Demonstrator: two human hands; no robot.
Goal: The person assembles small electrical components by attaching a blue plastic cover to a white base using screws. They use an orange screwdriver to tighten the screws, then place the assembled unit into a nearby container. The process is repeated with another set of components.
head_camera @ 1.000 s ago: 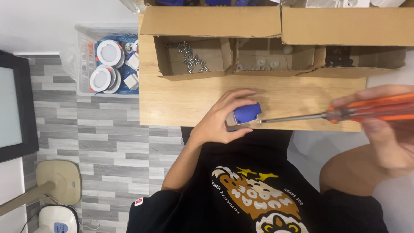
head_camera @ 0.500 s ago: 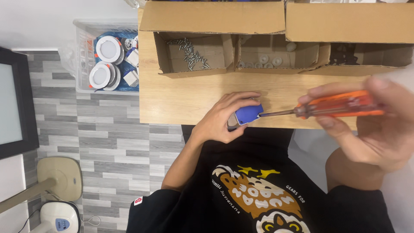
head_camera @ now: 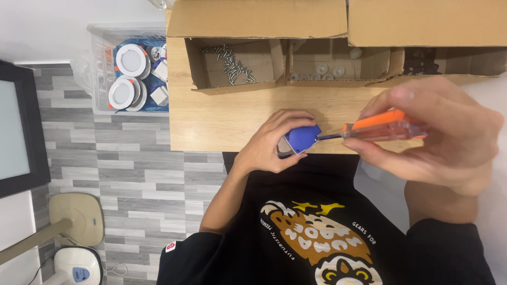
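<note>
1. Hands first: left hand [head_camera: 272, 142] is wrapped round a small blue part [head_camera: 302, 139], pinning it at the near desk [head_camera: 222, 113] edge. Right hand [head_camera: 438, 134] is clamped on an orange-handled screwdriver [head_camera: 383, 126].
2. Key relation: part lies at 9 o'clock from the right hand. Screwdriver axis runs roughly 3-to-9, tip meeting the part's right face. Left hand is on the part; right is a shaft length off.
3. Hidden: tip contact point and any screw head can't be made out; the left palm covers most of the part.
4. Further, 12 o'clock: open cardboard boxes [head_camera: 237, 63], one with loose screws [head_camera: 232, 66], one with white round bits [head_camera: 322, 69], and a third with dark, unclear contents.
5. At 10 o'clock: clear bin [head_camera: 100, 68] of round white fittings.
</note>
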